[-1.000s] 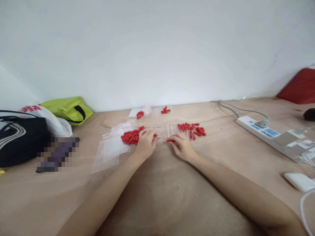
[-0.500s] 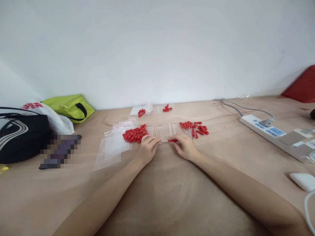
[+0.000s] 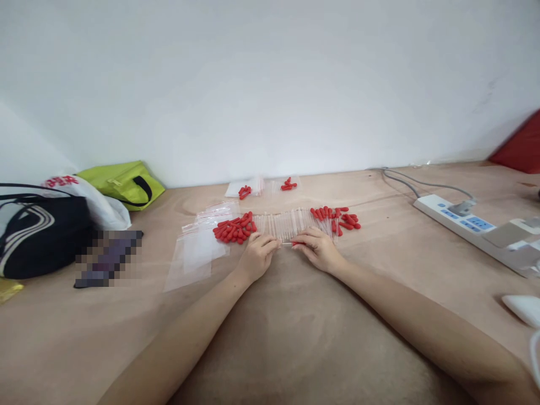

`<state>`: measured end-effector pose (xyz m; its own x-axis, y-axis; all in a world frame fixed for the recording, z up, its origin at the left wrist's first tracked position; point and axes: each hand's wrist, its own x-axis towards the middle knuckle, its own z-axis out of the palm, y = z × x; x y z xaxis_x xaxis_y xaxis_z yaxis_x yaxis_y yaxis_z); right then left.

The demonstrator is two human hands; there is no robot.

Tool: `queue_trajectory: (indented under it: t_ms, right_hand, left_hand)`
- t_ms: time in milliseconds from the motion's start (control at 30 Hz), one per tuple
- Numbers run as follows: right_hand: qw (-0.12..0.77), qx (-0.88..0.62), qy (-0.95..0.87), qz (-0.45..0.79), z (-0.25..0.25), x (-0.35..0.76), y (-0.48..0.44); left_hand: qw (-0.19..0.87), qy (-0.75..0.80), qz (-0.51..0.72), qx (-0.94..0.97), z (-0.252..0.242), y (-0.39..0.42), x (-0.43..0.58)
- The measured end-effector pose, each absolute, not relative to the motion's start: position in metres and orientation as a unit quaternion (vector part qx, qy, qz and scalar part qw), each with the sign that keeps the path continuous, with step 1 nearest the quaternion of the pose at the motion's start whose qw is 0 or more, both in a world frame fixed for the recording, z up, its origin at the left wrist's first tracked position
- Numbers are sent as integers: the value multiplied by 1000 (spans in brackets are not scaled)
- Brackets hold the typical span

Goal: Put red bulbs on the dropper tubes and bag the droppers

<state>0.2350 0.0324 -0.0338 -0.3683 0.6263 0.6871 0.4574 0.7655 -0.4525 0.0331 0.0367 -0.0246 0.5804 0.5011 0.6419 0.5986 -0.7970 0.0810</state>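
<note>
My left hand [image 3: 258, 255] and my right hand [image 3: 319, 249] meet at the near edge of a row of clear thin tubes [image 3: 287, 223] on the wooden table. Between them they pinch one clear tube, its red cap at my right fingertips [image 3: 296, 243]. Both hands have their fingers curled together. A pile of red caps [image 3: 234, 229] lies just left of the tubes. Another pile of red caps [image 3: 336, 218] lies to the right.
Small clear zip bags [image 3: 198, 247] are stacked at the left. Two filled bags [image 3: 264, 187] with red caps lie near the wall. A black bag [image 3: 34, 232], white plastic bag and green pouch [image 3: 122, 183] sit far left. A power strip [image 3: 472, 225] runs on the right.
My hands have drawn back a little from the row of tubes and come closer together, bringing the tube with the red cap toward me. The camera has shifted slightly.
</note>
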Motion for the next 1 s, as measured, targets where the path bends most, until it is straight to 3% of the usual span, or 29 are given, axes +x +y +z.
queue_trajectory:
  t_ms: [333, 1000]
  right_hand:
    - [404, -360, -841, 16, -35, 239, 31]
    - [321, -324, -890, -1, -27, 233, 28]
  left_hand:
    - [90, -305, -323, -891, -25, 35, 34]
    - [142, -298, -279, -902, -22, 27, 39]
